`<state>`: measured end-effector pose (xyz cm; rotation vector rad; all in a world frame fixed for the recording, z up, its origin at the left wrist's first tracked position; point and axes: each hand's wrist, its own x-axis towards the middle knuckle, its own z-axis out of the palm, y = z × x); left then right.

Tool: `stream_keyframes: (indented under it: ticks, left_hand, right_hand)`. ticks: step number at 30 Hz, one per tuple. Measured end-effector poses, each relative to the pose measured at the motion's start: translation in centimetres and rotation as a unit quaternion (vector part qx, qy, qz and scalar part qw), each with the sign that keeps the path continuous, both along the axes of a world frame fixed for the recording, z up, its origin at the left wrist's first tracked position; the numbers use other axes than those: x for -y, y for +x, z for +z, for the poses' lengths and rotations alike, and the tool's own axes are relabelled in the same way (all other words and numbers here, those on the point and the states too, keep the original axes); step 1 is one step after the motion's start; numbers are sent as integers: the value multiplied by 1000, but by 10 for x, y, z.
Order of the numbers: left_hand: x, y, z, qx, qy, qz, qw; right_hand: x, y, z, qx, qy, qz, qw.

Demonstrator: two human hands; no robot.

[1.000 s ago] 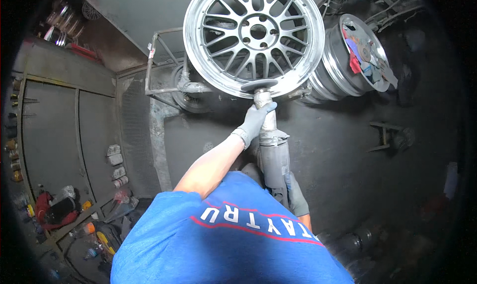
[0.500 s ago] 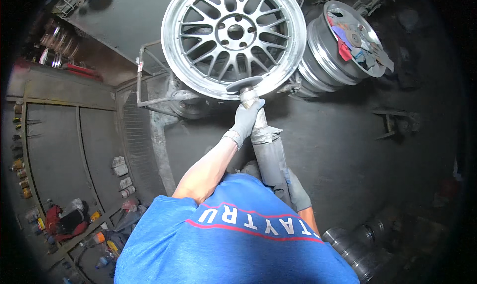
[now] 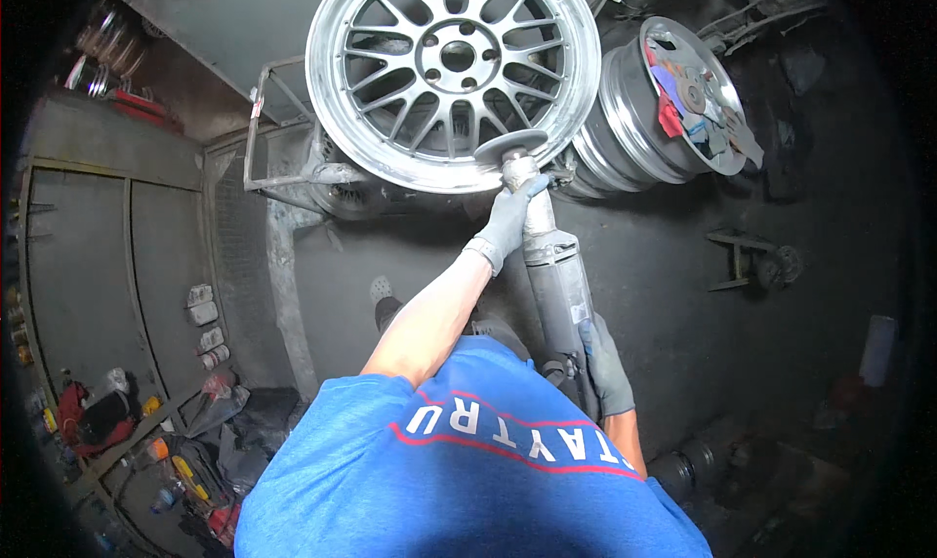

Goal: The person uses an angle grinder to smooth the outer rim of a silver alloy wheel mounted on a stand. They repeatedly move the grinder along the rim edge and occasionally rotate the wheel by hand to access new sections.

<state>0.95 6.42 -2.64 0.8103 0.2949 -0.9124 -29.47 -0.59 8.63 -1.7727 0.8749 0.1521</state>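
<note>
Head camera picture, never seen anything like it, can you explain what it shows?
No robot: a fisheye camera, which bends straight edges, looks down from a person's head past their blue shirt. Their gloved left hand grips the neck of a grey power tool; their gloved right hand holds it farther back. Its round disc sits at the lower rim of a silver wheel; I can't tell if they touch. To the right, coloured scraps lie on another wheel.
</note>
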Motion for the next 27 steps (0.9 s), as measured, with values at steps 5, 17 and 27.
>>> stream_keyframes:
  ticks: [5, 17, 27]
  left_hand:
    - [-48, 6, -19, 19, 33, -30, 999]
    - [-175, 55, 12, 198, 251, -124, 939]
    - [-132, 25, 0, 126, 196, -61, 971]
  right_hand:
    - [-66, 5, -4, 5, 121, -59, 991]
    - [-214, 29, -62, 88, 423, -206, 878]
    - [-149, -4, -84, 69, 319, -141, 935]
